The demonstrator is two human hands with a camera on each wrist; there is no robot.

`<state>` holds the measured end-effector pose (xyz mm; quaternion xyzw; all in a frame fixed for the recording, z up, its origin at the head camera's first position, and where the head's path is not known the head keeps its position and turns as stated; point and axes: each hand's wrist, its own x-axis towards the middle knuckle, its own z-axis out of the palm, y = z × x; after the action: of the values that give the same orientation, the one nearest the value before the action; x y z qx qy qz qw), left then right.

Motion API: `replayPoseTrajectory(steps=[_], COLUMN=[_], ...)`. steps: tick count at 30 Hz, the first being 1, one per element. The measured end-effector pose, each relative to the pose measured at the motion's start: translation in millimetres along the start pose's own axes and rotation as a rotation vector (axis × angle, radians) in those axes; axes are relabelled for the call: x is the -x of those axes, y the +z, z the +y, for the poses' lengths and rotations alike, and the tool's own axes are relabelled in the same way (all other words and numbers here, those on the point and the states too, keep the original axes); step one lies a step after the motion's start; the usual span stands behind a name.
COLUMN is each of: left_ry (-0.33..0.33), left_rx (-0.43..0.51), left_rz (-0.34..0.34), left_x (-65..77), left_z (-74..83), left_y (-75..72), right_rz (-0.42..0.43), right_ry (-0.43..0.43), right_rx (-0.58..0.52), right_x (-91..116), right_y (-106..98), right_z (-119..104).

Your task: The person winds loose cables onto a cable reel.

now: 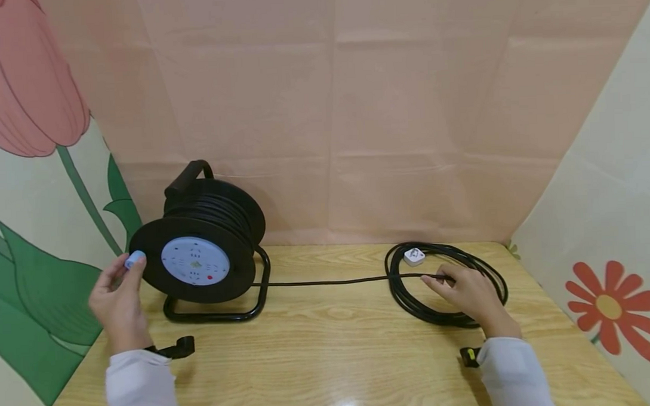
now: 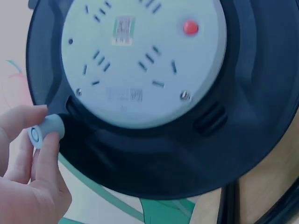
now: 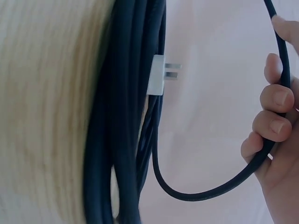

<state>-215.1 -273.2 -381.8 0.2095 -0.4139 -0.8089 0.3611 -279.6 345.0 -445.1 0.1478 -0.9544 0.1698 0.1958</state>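
Observation:
A black cable reel (image 1: 198, 261) stands on its tubular frame at the left, wound with black cable, its round pale socket panel (image 2: 145, 60) facing me. My left hand (image 1: 121, 300) pinches the small light-blue crank knob (image 2: 48, 130) at the disc's left edge between thumb and fingers. From the reel a stretch of black cable (image 1: 328, 282) runs right across the table to my right hand (image 1: 470, 293). The fingers of that hand curl round the cable (image 3: 210, 192), above a loose coil of cable (image 1: 409, 304). A white plug (image 1: 414, 257) with metal pins rests on the coil.
Everything stands on a light wood table (image 1: 319, 346). A pink backdrop (image 1: 328, 137) rises behind its far edge, and walls with painted flowers stand at both sides. The reel's carrying handle (image 1: 187, 178) juts up at the top.

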Motion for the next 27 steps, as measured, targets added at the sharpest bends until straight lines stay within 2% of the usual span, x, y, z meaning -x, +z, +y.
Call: replayPoseTrajectory(steps=[4,11,18,23,27], left_ry=[-0.002,0.003,0.038,0.099,0.152], left_rx=[0.113,0.194,0.202,0.185,0.19], left_rz=[0.0,-0.003,-0.027,-0.052,-0.076], left_x=[2.3,7.0,13.0,17.1,21.2], left_z=[0.5,2.9,3.7,0.1,-2.8], left_y=[5.6,11.9,17.8,22.9,28.5], right_rz=[0.01,0.026,0.08,0.108,0.091], right_ry=[-0.001,-0.05,-0.133,-0.125,-0.12], right_rx=[0.014,0.009,0.007,0.017,-0.007], right_x=[-1,-3,-4,-4,-4], right_y=[-4,-6,-5,-7,-7], right_z=[-7,-16,-18,-20,-22])
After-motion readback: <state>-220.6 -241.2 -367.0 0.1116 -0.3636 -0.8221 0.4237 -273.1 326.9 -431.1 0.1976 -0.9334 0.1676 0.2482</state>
